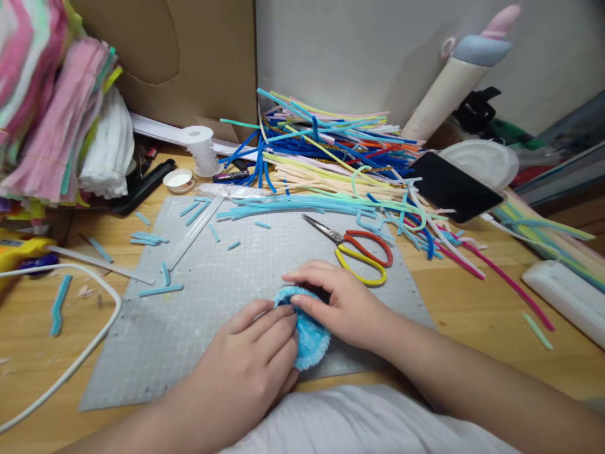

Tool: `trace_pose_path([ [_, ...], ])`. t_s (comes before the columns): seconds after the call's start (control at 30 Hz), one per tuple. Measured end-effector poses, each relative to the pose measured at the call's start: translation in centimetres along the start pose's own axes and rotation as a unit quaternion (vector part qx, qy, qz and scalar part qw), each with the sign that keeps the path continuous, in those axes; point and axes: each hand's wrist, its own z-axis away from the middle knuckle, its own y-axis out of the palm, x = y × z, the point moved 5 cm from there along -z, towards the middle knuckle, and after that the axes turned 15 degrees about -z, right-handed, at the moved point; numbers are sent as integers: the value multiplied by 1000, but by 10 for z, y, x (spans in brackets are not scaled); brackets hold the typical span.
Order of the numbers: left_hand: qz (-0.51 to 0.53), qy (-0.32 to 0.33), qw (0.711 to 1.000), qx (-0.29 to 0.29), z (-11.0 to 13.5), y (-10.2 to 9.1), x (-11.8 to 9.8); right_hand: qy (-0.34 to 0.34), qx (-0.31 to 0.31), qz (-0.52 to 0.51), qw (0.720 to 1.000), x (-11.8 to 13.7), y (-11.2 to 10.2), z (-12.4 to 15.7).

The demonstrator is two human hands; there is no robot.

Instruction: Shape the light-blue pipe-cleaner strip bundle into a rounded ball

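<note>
Between my hands is a round, cup-like blue piece (312,343) with a fuzzy rim, made of pipe cleaners by its look. My left hand (258,353) grips its left side, fingers laid over the near rim. From the right, my right hand (345,306) holds the far edge, the thumb on the rim and the other fingers behind it. Part of the piece is hidden under the fingers. Just beyond my right hand lie scissors (343,239) with one red and one yellow handle, blades spread slightly. A grey cutting mat (227,265) is beneath it all.
Short blue pipe cleaner pieces (161,290) are scattered at left, near a yellow glue gun (23,246) and white cable (101,340). A heap of coloured pipe cleaners (326,151) lies behind the mat. A phone (456,186) and white power strip (567,296) are on the right.
</note>
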Motion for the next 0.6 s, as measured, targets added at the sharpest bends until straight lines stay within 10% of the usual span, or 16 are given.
trace_pose_path([
  [0.6,-86,-29,996,17,8,0,0,206,12,200,958,0,-17,4],
])
